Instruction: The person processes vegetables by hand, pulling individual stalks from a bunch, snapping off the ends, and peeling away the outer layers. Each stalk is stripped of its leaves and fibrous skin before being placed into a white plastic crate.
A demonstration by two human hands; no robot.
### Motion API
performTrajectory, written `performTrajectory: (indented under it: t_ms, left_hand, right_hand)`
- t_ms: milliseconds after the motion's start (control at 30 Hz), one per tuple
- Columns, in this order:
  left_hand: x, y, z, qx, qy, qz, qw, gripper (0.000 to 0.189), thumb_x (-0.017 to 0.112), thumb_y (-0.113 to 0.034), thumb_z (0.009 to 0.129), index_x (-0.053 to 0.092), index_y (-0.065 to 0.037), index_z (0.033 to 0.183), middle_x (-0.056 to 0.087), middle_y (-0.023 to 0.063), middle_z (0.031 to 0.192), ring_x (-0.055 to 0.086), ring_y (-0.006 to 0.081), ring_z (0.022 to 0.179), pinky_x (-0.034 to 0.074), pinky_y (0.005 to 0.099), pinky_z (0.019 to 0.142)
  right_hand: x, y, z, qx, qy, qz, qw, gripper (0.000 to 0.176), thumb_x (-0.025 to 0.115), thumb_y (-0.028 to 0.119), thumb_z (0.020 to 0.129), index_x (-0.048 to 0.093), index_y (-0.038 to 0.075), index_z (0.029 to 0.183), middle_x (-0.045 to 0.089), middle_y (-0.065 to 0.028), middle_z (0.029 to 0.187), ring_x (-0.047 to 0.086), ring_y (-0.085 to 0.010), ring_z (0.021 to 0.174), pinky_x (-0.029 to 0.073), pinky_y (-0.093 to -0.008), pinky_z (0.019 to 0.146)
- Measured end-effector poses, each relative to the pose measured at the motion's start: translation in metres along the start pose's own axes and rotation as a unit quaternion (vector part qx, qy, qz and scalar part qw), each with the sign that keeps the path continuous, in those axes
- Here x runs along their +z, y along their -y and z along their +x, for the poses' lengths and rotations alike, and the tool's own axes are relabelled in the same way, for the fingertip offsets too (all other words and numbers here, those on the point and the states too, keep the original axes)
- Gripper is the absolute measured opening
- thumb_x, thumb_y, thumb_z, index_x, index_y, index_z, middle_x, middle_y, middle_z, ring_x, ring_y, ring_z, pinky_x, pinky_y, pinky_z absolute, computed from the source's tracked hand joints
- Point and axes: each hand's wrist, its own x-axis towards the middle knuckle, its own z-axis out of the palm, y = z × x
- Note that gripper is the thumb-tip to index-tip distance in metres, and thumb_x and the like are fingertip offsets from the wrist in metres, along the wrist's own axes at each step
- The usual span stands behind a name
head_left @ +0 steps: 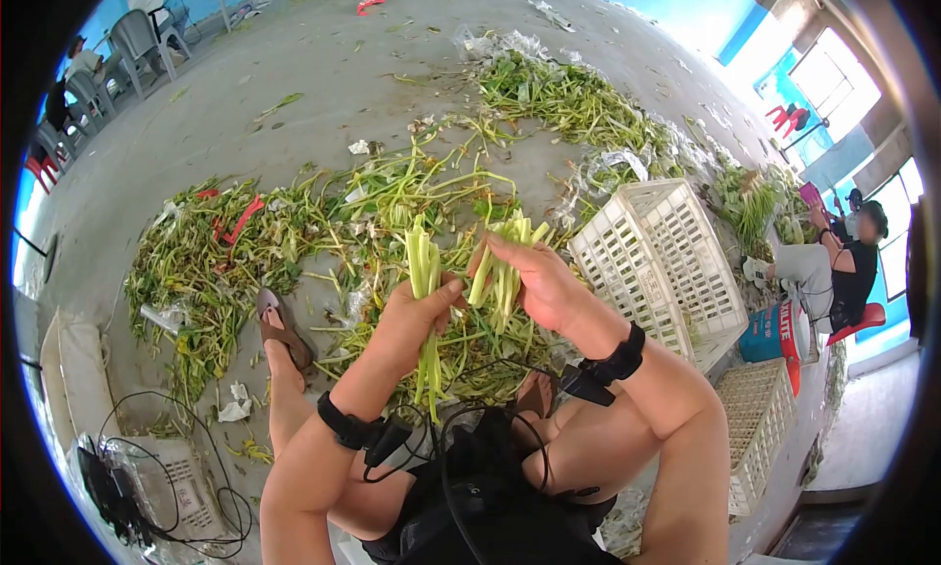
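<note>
My left hand (417,320) is closed around a bunch of pale green vegetable stalks (423,256). Their cut ends point up, and the thinner ends hang down below my fist. Close beside it, my right hand (539,281) grips a second bunch of similar stalks (502,283), tilted, its ends showing above and below the fingers. The two bunches are held apart by a small gap. Under both hands lies a pile of loose stems and leaves (392,202) on the floor, some of them yellowed.
A white plastic crate (657,271) stands tilted at my right, with another crate (750,428) and a blue bucket (769,332) nearby. Another heap of greens (578,99) lies farther ahead. A person (848,271) sits at the right. Cables (186,467) lie at lower left.
</note>
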Motion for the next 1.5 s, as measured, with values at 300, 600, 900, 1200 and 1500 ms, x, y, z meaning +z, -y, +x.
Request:
performTrajectory:
  t_ms: [300,600,900,1200,1500]
  left_hand:
    - [0.000,0.001,0.001,-0.004,0.003,-0.009,1.000,0.015,0.063,-0.015,0.089,0.056,-0.005,0.096,0.059,0.0040,0.076,0.047,0.0082,0.056,0.038,0.0228,0.050]
    - [-0.004,-0.003,-0.001,-0.068,0.029,-0.112,0.991,0.025,0.058,-0.002,0.079,0.051,-0.005,0.103,0.057,0.0075,0.082,0.048,0.0122,0.058,0.039,0.0267,0.053]
    - [-0.001,-0.003,-0.005,-0.042,0.089,-0.036,0.994,0.024,0.056,-0.002,0.079,0.052,-0.005,0.103,0.058,0.0079,0.085,0.052,0.0148,0.062,0.042,0.0277,0.056]
    - [-0.008,-0.007,-0.002,-0.046,-0.020,-0.081,0.995,0.020,0.053,-0.021,0.096,0.058,-0.004,0.106,0.066,0.0073,0.094,0.061,0.0153,0.075,0.048,0.0296,0.067]
    - [-0.026,-0.007,0.005,-0.016,-0.024,0.182,0.983,0.020,0.056,-0.022,0.094,0.064,-0.005,0.101,0.066,0.0019,0.087,0.056,0.0081,0.077,0.043,0.0246,0.068]
  right_hand:
    - [-0.003,0.001,0.003,-0.013,0.012,0.032,0.999,0.023,0.057,0.023,0.094,0.062,0.001,0.096,0.066,-0.0108,0.088,0.066,-0.0201,0.078,0.056,-0.0358,0.066]
    - [0.005,0.000,0.006,-0.061,-0.009,0.091,0.994,0.015,0.059,0.017,0.091,0.058,0.002,0.094,0.057,-0.0056,0.073,0.058,-0.0154,0.066,0.049,-0.0312,0.058]
    - [0.015,-0.010,0.001,-0.026,-0.018,-0.187,0.982,0.024,0.072,0.018,0.082,0.061,0.004,0.098,0.051,0.0042,0.064,0.040,-0.0039,0.050,0.030,-0.0221,0.046]
    - [0.003,-0.002,0.007,-0.064,-0.045,-0.131,0.988,0.020,0.072,0.017,0.081,0.055,0.007,0.077,0.048,0.0041,0.060,0.040,-0.0062,0.048,0.031,-0.0236,0.046]
    - [-0.007,0.000,0.010,-0.082,-0.030,-0.124,0.988,0.015,0.070,0.017,0.082,0.061,0.006,0.085,0.052,0.0016,0.063,0.041,-0.0065,0.049,0.033,-0.0246,0.049]
